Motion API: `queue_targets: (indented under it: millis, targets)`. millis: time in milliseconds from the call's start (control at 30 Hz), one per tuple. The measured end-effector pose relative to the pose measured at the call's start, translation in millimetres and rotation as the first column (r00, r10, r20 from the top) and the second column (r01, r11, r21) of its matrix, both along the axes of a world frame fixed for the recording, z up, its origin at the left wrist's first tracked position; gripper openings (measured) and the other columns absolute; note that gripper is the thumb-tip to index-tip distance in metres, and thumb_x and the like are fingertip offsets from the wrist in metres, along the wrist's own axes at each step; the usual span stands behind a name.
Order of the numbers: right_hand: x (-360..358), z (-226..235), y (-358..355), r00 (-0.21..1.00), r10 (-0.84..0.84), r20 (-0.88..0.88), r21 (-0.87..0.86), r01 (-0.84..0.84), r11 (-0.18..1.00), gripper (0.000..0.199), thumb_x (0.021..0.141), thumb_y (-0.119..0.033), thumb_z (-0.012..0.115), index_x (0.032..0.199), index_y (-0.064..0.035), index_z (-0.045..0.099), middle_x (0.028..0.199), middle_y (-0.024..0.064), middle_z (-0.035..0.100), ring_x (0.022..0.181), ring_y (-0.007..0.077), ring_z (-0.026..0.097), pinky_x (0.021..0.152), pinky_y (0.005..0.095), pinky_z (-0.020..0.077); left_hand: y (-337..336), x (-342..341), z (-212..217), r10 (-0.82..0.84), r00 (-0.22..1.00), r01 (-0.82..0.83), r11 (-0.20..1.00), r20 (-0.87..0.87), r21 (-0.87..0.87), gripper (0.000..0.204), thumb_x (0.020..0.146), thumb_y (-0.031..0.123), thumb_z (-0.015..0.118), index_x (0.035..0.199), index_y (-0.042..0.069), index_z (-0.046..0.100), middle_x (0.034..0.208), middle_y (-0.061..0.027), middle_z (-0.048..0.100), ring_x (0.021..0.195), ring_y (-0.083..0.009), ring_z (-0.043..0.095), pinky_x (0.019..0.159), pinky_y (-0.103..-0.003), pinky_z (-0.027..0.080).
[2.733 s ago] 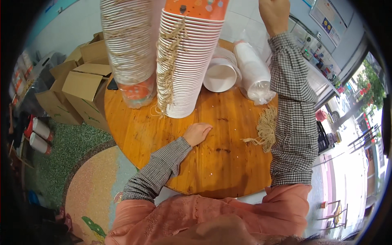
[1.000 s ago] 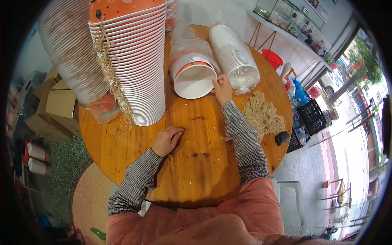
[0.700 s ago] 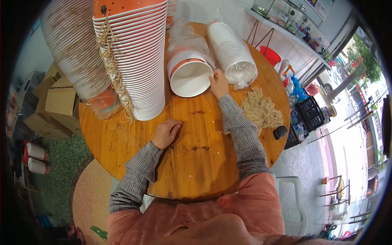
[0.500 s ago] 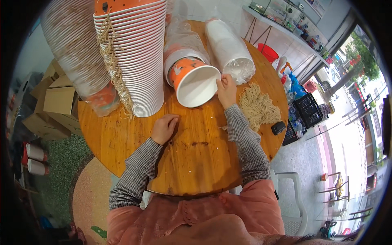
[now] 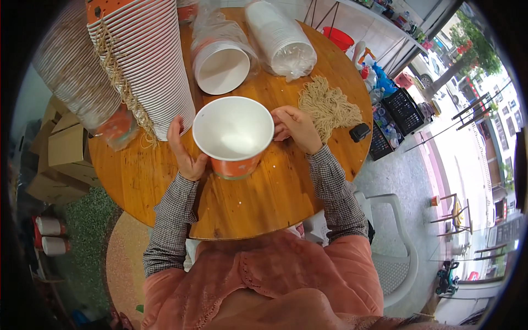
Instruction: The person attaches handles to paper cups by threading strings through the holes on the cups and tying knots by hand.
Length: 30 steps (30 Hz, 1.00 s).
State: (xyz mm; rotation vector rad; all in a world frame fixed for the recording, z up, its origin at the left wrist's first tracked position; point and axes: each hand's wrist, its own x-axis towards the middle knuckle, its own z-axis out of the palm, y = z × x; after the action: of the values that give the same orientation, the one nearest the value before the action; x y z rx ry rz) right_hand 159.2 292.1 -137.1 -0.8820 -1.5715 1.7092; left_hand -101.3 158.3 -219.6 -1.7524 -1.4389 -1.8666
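A single paper bucket [image 5: 234,132], orange outside and white inside, is between my hands over the near middle of the table, its mouth upward. My right hand [image 5: 297,126] grips its right rim with bent fingers; some fingertips are hidden behind the bucket. Beside its left wall my left hand [image 5: 184,151] is open, fingers and thumb apart and curved toward it. Behind lies a stack of such buckets [image 5: 223,69] on its side in clear plastic, its open mouth facing me. Whether the single bucket's base touches the table I cannot tell.
A tall stack of buckets [image 5: 148,60] with strings of twine [image 5: 113,71] stands left on the round wooden table [image 5: 269,203]. A wrapped white stack [image 5: 280,41] lies at the back. Tangled beige twine [image 5: 330,107] and a small black object [image 5: 359,132] sit at the right.
The single bucket has come out of the wrapped stack, moved toward me and turned mouth-up. My left hand has opened and moved to its left side. The view has shifted.
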Motion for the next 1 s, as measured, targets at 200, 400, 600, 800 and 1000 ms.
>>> queue_targets:
  millis: [200, 400, 600, 800, 1000]
  targets:
    - [53.7, -94.2, 30.6, 0.948, -0.199, 0.249, 0.578, 0.020, 0.816, 0.014, 0.091, -0.013, 0.060, 0.096, -0.0009, 0.065, 0.092, 0.0101, 0.066, 0.073, 0.0191, 0.067, 0.060, 0.0324, 0.0524, -6.5, 9.0, 8.5, 0.068, 0.949, -0.002, 0.978, -0.307, 0.209, 0.071, 0.084, 0.049, 0.066, 0.138, 0.007, 0.046, 0.145, -0.0224, 0.034, 0.134, -0.0393, 0.032, 0.108, -0.050, 0.029]
    - [40.2, -105.4, 15.3, 0.804, -0.438, 0.403, 0.781, -0.052, 0.622, 0.013, 0.086, -0.012, 0.062, 0.096, -0.0036, 0.066, 0.094, 0.0131, 0.063, 0.086, 0.0324, 0.062, 0.075, 0.0394, 0.0503, -3.5, 39.1, 15.3, 0.026, 0.921, -0.036, 0.999, -0.389, -0.017, 0.040, 0.077, 0.021, 0.075, 0.115, 0.011, 0.065, 0.116, -0.0109, 0.057, 0.122, -0.0364, 0.046, 0.101, -0.048, 0.036]
    - [34.1, -97.5, 32.4, 0.883, -0.469, 0.033, 0.821, 0.244, 0.517, 0.010, 0.085, -0.006, 0.065, 0.090, 0.0029, 0.064, 0.093, 0.0129, 0.067, 0.080, 0.0253, 0.063, 0.069, 0.0326, 0.0500, 31.3, 54.9, 26.1, 0.217, 0.894, -0.269, 0.960, -0.392, -0.082, 0.037, 0.078, 0.010, 0.072, 0.115, 0.012, 0.065, 0.107, -0.0084, 0.057, 0.114, -0.0327, 0.052, 0.094, -0.045, 0.040]
    - [32.1, -91.4, 15.9, 0.952, -0.306, 0.000, 0.236, 0.298, 0.925, 0.013, 0.092, -0.011, 0.061, 0.095, 0.0006, 0.067, 0.087, 0.0047, 0.069, 0.064, 0.0074, 0.059, 0.053, 0.0210, 0.0464, 36.7, 80.9, 28.8, 0.174, 0.896, -0.185, 0.983, -0.408, 0.012, 0.037, 0.083, 0.000, 0.062, 0.119, 0.007, 0.062, 0.120, -0.0116, 0.056, 0.116, -0.0341, 0.051, 0.095, -0.041, 0.043]
    - [24.0, -76.3, 2.1, 0.982, -0.172, 0.072, 0.196, 0.155, 0.968, 0.010, 0.092, -0.009, 0.061, 0.093, -0.0001, 0.065, 0.073, -0.0009, 0.062, 0.061, 0.0042, 0.056, 0.054, 0.0189, 0.0452, 40.4, 114.8, -7.3, -0.161, 0.956, 0.251, 0.882, 0.246, -0.398, 0.025, 0.090, 0.008, 0.061, 0.114, 0.000, 0.062, 0.102, -0.0118, 0.064, 0.092, -0.0224, 0.062, 0.082, -0.032, 0.049]
